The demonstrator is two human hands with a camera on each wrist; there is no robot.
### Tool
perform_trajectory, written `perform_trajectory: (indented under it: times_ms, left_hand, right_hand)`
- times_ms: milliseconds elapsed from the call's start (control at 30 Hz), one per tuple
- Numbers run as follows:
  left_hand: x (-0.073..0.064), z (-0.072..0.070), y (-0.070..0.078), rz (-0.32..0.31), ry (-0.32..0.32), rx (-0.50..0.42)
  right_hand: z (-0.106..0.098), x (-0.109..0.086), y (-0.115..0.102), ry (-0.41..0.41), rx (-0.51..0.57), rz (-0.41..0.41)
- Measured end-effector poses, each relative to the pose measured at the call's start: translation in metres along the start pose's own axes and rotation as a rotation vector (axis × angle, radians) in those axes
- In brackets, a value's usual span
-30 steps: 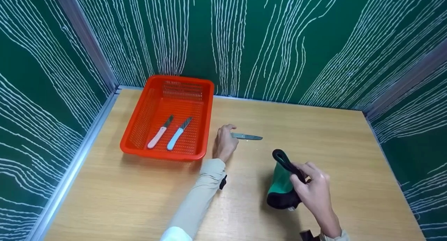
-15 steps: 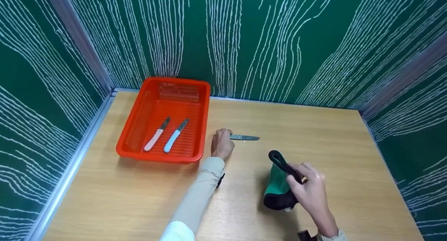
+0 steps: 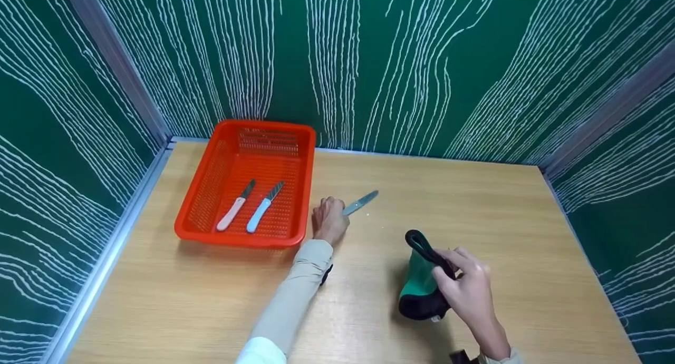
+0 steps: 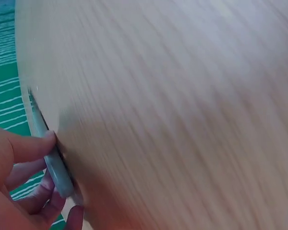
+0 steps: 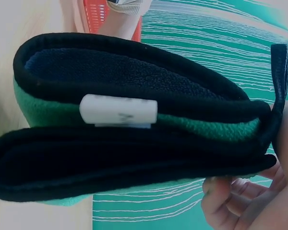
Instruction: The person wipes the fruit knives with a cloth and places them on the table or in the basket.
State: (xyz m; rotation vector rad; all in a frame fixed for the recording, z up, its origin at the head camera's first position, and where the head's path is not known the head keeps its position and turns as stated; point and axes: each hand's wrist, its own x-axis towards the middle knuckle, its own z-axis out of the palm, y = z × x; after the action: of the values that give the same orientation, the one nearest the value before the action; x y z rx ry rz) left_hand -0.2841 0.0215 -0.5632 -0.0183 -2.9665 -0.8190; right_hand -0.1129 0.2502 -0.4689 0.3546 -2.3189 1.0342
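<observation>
My left hand pinches a knife with a pale green handle just right of the red basket. In the head view its blade points to the back right, low over the table. My right hand grips a folded green cloth with black edging by its upper edge. The right wrist view shows a white tag and a black loop on this cloth. Inside the basket lie a pink-handled knife and a blue-handled knife, side by side.
The wooden table is bounded by green walls with white wavy lines, at the back and both sides. Metal rails run along the edges. Tiny white specks lie near the knife tip.
The knife in my left hand has swung from pointing right to pointing toward the back right. The left hand has shifted slightly toward the basket. The right hand and cloth look still.
</observation>
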Motion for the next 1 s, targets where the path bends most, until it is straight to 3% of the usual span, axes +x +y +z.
perform_trajectory:
  times_ms: [133, 367, 500, 733, 1000]
  left_hand:
    - [-0.001, 0.000, -0.001, 0.009, -0.045, -0.033]
    - [-0.002, -0.006, -0.003, -0.007, -0.116, -0.186]
    - [-0.007, -0.008, -0.007, 0.030, -0.146, -0.256]
    - [-0.025, -0.021, -0.010, 0.138, -0.163, -0.318]
    - [-0.053, -0.041, -0.002, 0.180, -0.219, -0.418]
  right_hand:
    - [0.001, -0.001, 0.001, -0.001, -0.004, 0.005]
    - [0.000, -0.002, 0.000, -0.002, -0.018, 0.048]
    - [0.000, -0.002, 0.000, 0.002, -0.020, 0.038]
    - [-0.004, -0.003, 0.000, 0.018, -0.025, 0.012]
    - [-0.008, 0.001, 0.001, 0.062, -0.048, 0.031]
